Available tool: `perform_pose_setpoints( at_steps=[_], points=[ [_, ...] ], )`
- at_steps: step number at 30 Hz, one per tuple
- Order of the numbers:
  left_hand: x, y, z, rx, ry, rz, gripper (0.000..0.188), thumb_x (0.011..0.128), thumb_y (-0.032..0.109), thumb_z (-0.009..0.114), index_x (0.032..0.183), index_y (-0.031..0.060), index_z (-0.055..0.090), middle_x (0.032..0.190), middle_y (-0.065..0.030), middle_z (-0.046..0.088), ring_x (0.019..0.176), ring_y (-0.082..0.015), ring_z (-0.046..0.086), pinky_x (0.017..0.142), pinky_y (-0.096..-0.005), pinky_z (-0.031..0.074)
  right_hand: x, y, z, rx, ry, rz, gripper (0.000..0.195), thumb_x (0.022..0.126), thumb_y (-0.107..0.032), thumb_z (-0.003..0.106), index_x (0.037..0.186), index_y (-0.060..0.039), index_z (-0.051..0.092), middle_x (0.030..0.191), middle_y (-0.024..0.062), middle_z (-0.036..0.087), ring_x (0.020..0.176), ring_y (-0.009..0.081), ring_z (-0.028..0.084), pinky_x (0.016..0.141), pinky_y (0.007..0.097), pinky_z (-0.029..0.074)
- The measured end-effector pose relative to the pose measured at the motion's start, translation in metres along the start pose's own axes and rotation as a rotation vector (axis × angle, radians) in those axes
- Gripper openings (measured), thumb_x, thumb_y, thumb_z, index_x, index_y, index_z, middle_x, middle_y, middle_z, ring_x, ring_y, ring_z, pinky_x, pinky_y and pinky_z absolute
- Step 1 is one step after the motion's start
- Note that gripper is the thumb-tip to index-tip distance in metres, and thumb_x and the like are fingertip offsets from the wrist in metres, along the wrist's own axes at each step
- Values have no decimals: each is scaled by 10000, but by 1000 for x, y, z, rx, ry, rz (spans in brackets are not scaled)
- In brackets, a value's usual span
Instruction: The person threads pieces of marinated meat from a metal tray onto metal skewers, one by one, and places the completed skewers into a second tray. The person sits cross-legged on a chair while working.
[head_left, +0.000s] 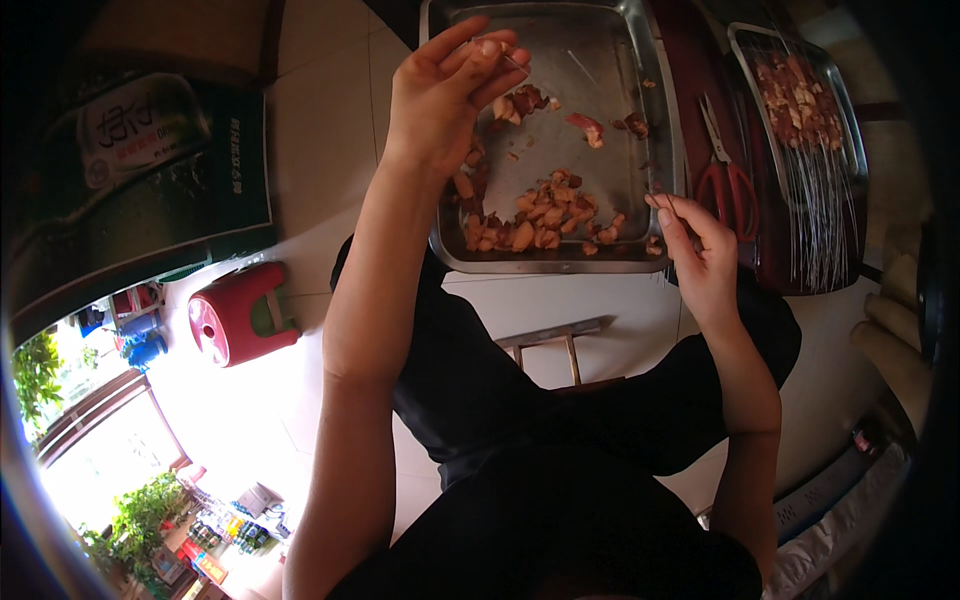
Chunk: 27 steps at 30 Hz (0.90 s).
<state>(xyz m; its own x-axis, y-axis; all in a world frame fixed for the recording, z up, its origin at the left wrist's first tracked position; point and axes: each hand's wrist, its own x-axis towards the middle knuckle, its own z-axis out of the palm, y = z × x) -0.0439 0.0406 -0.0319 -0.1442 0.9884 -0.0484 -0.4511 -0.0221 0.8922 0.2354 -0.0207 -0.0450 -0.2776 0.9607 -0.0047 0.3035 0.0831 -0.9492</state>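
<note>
My left hand (450, 90) is raised over the far left of a metal tray (555, 265). Its thumb and fingers pinch what looks like a small piece of meat, with a thin pale line beside it that may be a skewer tip. My right hand (701, 247), at the tray's near right corner, grips thin metal skewers (660, 201) between thumb and forefinger; how many is hard to tell. Inside the tray, cut meat pieces (555, 210) are heaped along the near side. More meat (521, 103) lies below my left fingers, and a redder strip (586, 129) sits near the middle.
Red-handled scissors (726, 180) lie right of the tray. Beyond them, a smaller tray (787, 180) holds meat (799, 101) threaded on many metal skewers (817, 217). A red stool (240, 315) is on the tiled floor at left, near a dark green printed box (150, 165).
</note>
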Motion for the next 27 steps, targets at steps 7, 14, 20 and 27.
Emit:
perform_pose_setpoints(
  at_steps=[7, 14, 20, 27],
  points=[
    [-4, -7, 7, 54, -68, -53, 525, 870, 110, 634, 1280, -110, 392, 1085, -170, 607, 973, -254, 635, 872, -364, 552, -6, -3, 3, 136, -30, 141, 207, 916, -67, 566, 1087, 36, 620, 1000, 72, 678, 650, 11, 495, 566, 163, 431],
    [-34, -38, 45, 71, -187, -232, 700, 829, 131, 695, 1343, -124, 294, 1042, -135, 663, 990, -190, 631, 895, -295, 496, 0, -10, -3, 154, 57, 156, 202, 916, -66, 565, 1083, 30, 626, 1006, 57, 678, 610, -8, 441, 521, 148, 362],
    [-5, -30, 15, 995, -9, 181, 706, 732, 101, 752, 1322, -43, 390, 947, -118, 693, 826, -186, 680, 741, -288, 541, 16, -3, -29, 163, 200, 156, 203, 920, -56, 554, 1091, 27, 626, 976, 37, 675, 571, -20, 401, 492, 138, 309],
    [14, -40, 0, 1563, -163, 331, 590, 661, 82, 732, 1219, 53, 541, 881, -99, 680, 739, -253, 665, 693, -337, 526, 16, 4, -31, 193, 209, 110, 198, 917, -49, 555, 1089, 27, 618, 1017, 54, 672, 563, -20, 380, 484, 138, 298]
  ],
)
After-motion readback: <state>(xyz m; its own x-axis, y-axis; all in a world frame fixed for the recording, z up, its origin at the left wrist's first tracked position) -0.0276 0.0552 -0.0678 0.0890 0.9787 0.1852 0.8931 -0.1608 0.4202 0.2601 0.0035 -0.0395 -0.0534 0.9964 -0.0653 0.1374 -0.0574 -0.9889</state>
